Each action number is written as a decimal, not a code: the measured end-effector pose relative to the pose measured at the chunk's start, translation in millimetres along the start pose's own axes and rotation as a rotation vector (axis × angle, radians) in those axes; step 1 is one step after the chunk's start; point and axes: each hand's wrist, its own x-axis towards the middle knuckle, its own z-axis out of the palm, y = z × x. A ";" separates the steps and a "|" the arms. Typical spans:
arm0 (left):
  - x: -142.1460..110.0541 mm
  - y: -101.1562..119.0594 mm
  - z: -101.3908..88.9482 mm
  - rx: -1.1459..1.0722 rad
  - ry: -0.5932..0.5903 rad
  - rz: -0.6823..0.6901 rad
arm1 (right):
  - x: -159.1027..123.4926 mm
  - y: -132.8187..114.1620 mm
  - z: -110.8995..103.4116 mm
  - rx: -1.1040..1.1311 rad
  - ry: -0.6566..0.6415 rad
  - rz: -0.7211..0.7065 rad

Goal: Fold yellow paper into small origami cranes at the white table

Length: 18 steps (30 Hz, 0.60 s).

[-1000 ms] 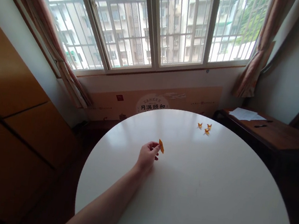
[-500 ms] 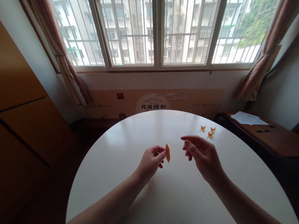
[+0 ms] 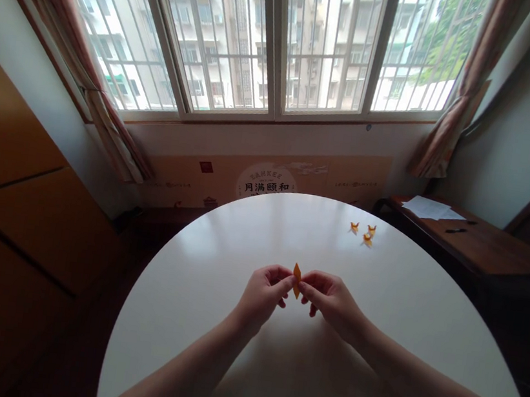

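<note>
A small piece of folded orange paper (image 3: 296, 282), pointed at top and bottom, is held upright between my two hands above the white round table (image 3: 190, 319). My left hand (image 3: 266, 293) pinches its left side between thumb and fingers. From the right, the thumb and fingertips of my right hand (image 3: 330, 293) close on the other side. Fingers partly cover the paper's middle. Farther off on the table, up and to the right, stand three small orange folded-paper figures (image 3: 367, 239).
A brown wooden desk (image 3: 493, 248) stands to the right beyond the table, with white sheets of paper (image 3: 427, 207) and a dark pen (image 3: 456, 231) on it. At the left is a wooden cabinet (image 3: 5, 242). Behind the table a barred window (image 3: 328, 50) spans the wall.
My right hand has come down and left from above the table to take hold of the orange paper. My left hand keeps its pinch. The view has shifted slightly.
</note>
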 end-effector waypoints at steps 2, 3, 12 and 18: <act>-1.9 1.3 1.3 -0.001 -0.019 0.000 | -0.9 -2.2 -0.4 0.042 0.000 0.022; -2.9 2.2 1.8 -0.002 -0.029 -0.001 | -1.3 -3.4 -0.9 0.062 0.004 0.039; -0.2 -3.9 -0.9 0.129 -0.063 0.075 | -3.0 0.1 -4.4 -0.050 0.017 0.015; 1.9 -8.5 -5.0 0.299 -0.024 0.144 | -1.4 1.3 -3.7 -0.170 0.070 -0.029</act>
